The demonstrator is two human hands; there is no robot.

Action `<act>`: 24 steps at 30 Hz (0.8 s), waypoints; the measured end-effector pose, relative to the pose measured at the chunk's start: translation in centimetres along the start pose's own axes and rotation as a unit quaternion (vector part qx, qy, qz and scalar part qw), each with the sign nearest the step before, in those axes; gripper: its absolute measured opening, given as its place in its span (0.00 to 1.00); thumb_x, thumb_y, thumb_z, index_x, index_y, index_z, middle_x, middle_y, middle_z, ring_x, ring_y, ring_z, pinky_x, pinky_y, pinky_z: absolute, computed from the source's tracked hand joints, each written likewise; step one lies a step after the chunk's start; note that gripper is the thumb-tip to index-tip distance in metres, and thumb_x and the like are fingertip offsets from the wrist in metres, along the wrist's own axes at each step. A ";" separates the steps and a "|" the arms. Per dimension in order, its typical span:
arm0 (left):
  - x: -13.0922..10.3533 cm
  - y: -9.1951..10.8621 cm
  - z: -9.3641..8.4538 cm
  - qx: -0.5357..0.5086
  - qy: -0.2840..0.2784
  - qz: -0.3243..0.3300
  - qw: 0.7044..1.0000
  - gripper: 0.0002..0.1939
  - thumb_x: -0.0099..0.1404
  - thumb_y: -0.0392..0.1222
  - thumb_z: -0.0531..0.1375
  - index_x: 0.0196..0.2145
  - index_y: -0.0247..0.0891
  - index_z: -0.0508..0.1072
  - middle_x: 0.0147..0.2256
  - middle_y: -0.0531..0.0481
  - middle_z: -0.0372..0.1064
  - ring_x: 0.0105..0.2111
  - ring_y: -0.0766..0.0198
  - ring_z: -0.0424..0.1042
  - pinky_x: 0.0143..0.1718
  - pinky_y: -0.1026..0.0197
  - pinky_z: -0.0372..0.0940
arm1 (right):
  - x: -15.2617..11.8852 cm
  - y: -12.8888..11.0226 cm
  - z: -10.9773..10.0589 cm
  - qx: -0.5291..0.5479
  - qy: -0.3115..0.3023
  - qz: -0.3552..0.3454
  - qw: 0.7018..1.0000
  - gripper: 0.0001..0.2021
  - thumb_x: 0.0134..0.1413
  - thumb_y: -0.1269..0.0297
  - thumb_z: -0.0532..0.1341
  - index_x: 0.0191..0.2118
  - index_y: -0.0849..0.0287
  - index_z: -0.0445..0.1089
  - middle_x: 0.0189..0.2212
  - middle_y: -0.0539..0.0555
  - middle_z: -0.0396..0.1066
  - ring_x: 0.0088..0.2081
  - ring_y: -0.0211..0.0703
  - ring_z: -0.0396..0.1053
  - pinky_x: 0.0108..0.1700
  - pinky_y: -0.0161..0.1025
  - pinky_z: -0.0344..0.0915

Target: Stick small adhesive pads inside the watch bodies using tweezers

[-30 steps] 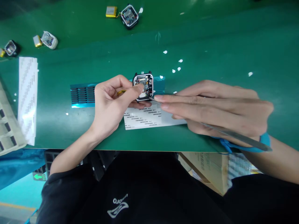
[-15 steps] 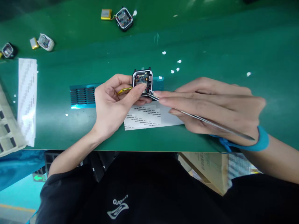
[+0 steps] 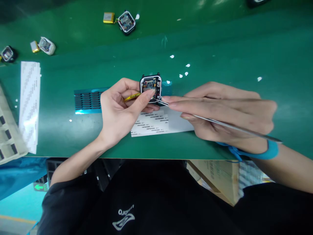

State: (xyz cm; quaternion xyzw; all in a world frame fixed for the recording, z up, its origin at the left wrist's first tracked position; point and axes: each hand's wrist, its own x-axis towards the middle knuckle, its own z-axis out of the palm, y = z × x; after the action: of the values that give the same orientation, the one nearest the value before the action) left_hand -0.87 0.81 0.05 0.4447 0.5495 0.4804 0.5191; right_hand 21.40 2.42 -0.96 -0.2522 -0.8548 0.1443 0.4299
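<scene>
My left hand is closed around an open smartwatch case, its thumb pressed on the circuit board inside. A yellow battery sticks out edge-on between the case and the fingers of that hand. In my right hand is a pair of metal tweezers. Their tips touch or lie very near the lower right corner of the case; whether they pinch anything there is too small to tell. Beneath the hands lies a white printed adhesive sheet.
Left of my hands is a blue sheet with dark strips. Another white sheet and a pale tray lie further left. Open watch cases with batteries sit at the back. Small white stickers dot the green table.
The tweezers' rear end has swung outward to the right, while their tips stay at the case corner. My left hand and the case have shifted very slightly right and down in view.
</scene>
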 end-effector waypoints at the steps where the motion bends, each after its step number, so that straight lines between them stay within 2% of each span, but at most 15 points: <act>1: 0.0 0.0 0.0 0.000 0.001 0.002 1.000 0.20 0.63 0.52 0.77 0.34 0.41 0.72 0.30 0.56 0.81 0.27 0.62 0.85 0.31 0.63 0.83 | 0.1 0.1 -0.1 0.002 0.002 -0.012 1.000 0.24 0.66 0.76 0.69 0.63 0.47 0.77 0.51 0.51 0.85 0.45 0.46 0.85 0.43 0.42 0.86; 3: 0.1 -0.1 -0.1 -0.004 0.001 0.005 1.000 0.19 0.63 0.52 0.77 0.35 0.41 0.73 0.31 0.56 0.81 0.28 0.61 0.85 0.31 0.63 0.83 | 0.2 0.1 -0.3 0.012 -0.005 -0.017 1.000 0.21 0.67 0.75 0.69 0.62 0.52 0.77 0.50 0.53 0.86 0.44 0.45 0.85 0.42 0.40 0.85; 6: 0.1 -0.2 -0.1 -0.014 0.000 0.015 1.000 0.18 0.64 0.50 0.77 0.35 0.41 0.73 0.31 0.56 0.82 0.28 0.62 0.85 0.31 0.63 0.83 | 0.5 0.0 -0.8 0.020 -0.015 0.024 0.999 0.14 0.68 0.74 0.68 0.56 0.56 0.80 0.47 0.54 0.86 0.41 0.40 0.83 0.40 0.35 0.82; 9: 0.1 -0.2 -0.2 -0.016 0.002 0.018 1.000 0.17 0.65 0.49 0.77 0.35 0.41 0.73 0.32 0.56 0.82 0.27 0.63 0.85 0.31 0.63 0.83 | 0.7 -0.2 -1.1 0.009 -0.028 0.035 0.999 0.13 0.69 0.76 0.67 0.54 0.57 0.81 0.48 0.56 0.86 0.41 0.39 0.82 0.41 0.35 0.81; 13: 0.2 -0.2 -0.1 -0.009 -0.007 0.003 1.000 0.18 0.65 0.49 0.76 0.35 0.41 0.72 0.30 0.56 0.81 0.27 0.61 0.85 0.31 0.62 0.82 | 0.7 0.0 -0.8 0.037 -0.016 0.018 0.999 0.16 0.68 0.76 0.68 0.56 0.53 0.81 0.46 0.53 0.86 0.42 0.42 0.84 0.41 0.37 0.83; 17: 0.2 -0.2 -0.1 -0.015 -0.006 -0.010 1.000 0.17 0.66 0.48 0.76 0.35 0.41 0.72 0.31 0.55 0.81 0.28 0.61 0.86 0.32 0.62 0.82 | 0.5 0.1 -0.4 0.034 0.009 0.025 0.999 0.17 0.68 0.74 0.68 0.58 0.50 0.81 0.44 0.51 0.87 0.39 0.41 0.83 0.37 0.35 0.82; 21: 0.1 0.0 -0.4 -0.043 -0.032 0.000 0.999 0.12 0.65 0.40 0.75 0.38 0.40 0.74 0.34 0.54 0.82 0.29 0.63 0.85 0.35 0.61 0.82 | -0.1 -0.2 -0.5 0.019 0.007 0.049 0.999 0.24 0.69 0.75 0.67 0.63 0.41 0.79 0.44 0.49 0.86 0.37 0.41 0.82 0.34 0.35 0.80; 24: 2.8 -0.4 -1.8 -0.008 -0.054 0.021 0.998 0.11 0.63 0.35 0.72 0.39 0.41 0.74 0.29 0.56 0.79 0.25 0.64 0.81 0.29 0.62 0.77 | -0.7 0.4 -0.6 0.005 0.001 0.082 0.997 0.22 0.71 0.69 0.66 0.64 0.39 0.78 0.45 0.50 0.86 0.38 0.43 0.84 0.33 0.36 0.79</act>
State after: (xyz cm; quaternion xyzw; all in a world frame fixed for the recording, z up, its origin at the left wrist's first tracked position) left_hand -2.86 3.36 -0.70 0.4775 0.5073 0.4711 0.5410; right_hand 22.30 2.36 -1.24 -0.3196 -0.8301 0.1828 0.4188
